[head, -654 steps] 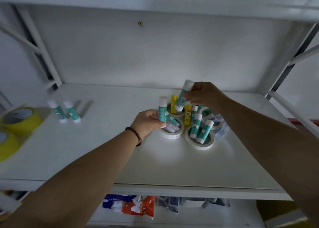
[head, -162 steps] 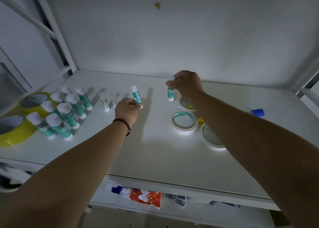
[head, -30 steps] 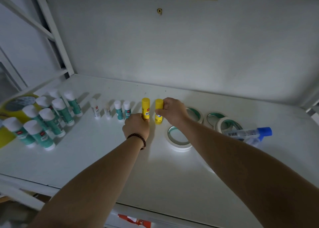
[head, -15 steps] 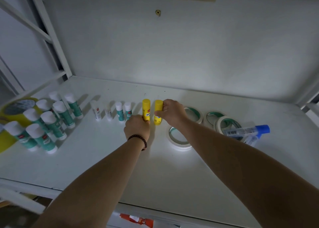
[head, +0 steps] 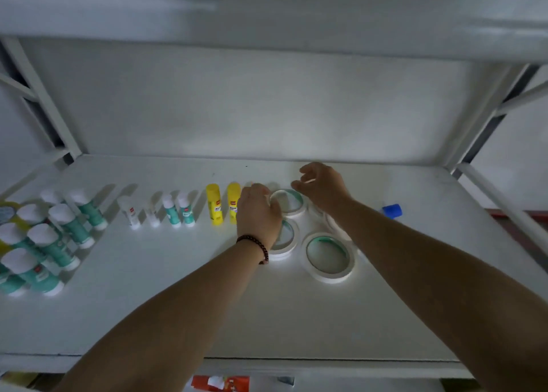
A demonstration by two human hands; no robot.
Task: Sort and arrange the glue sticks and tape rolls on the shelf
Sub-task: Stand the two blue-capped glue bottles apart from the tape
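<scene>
On the white shelf [head: 178, 296] two yellow glue sticks [head: 214, 204] stand upright beside two small teal ones [head: 177, 210] and two small white ones [head: 130, 213]. Several large teal glue sticks [head: 60, 228] are grouped at the left. Several white tape rolls with green cores lie flat to the right: a far one [head: 292, 203], a near-left one [head: 287, 239] and a near-right one [head: 327, 256]. My left hand [head: 257, 215] hovers with bent fingers over the near-left roll, fingertips at the far roll's rim. Above the far roll, my right hand [head: 321, 187] has its fingers apart and holds nothing.
A blue-capped glue tube [head: 391, 210] lies right of my right forearm. Yellow tape rolls [head: 4, 213] sit at the far left edge. The upper shelf [head: 267, 20] overhangs closely. White frame posts stand at both back corners. Packages [head: 221, 384] show on the shelf below.
Both hands have let go of the two yellow glue sticks, which now stand in the row, and have moved right to the tape rolls. The view has tilted up.
</scene>
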